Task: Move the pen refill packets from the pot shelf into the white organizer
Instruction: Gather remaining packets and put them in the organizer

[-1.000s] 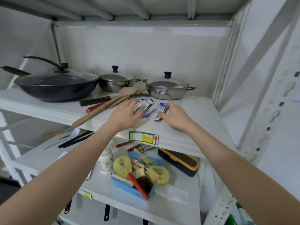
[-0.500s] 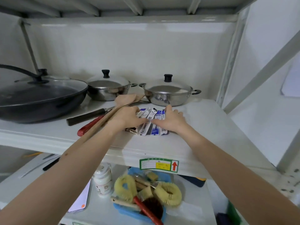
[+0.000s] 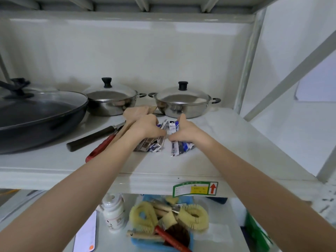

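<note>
Several blue-and-white pen refill packets [image 3: 171,127] lie bunched on the white pot shelf [image 3: 218,142], in front of the right steel pot [image 3: 181,102]. My left hand [image 3: 145,128] grips one bundle of packets [image 3: 151,145], whose lower ends stick out below the fist. My right hand [image 3: 185,131] curls round a second bundle [image 3: 181,149], thumb raised. Both fists touch each other over the packets. The white organizer is not in view.
A large dark wok with glass lid [image 3: 36,113] fills the shelf's left. A second lidded steel pot [image 3: 111,99] stands behind wooden spatulas [image 3: 134,113] and a red-handled tool [image 3: 99,149]. Below, a blue basket of brushes [image 3: 163,220] and a white bottle [image 3: 113,213] sit.
The camera moved closer and higher. Both hands went from lying flat over the spread packets to closing into fists round them, gathering the packets into two bundles.
</note>
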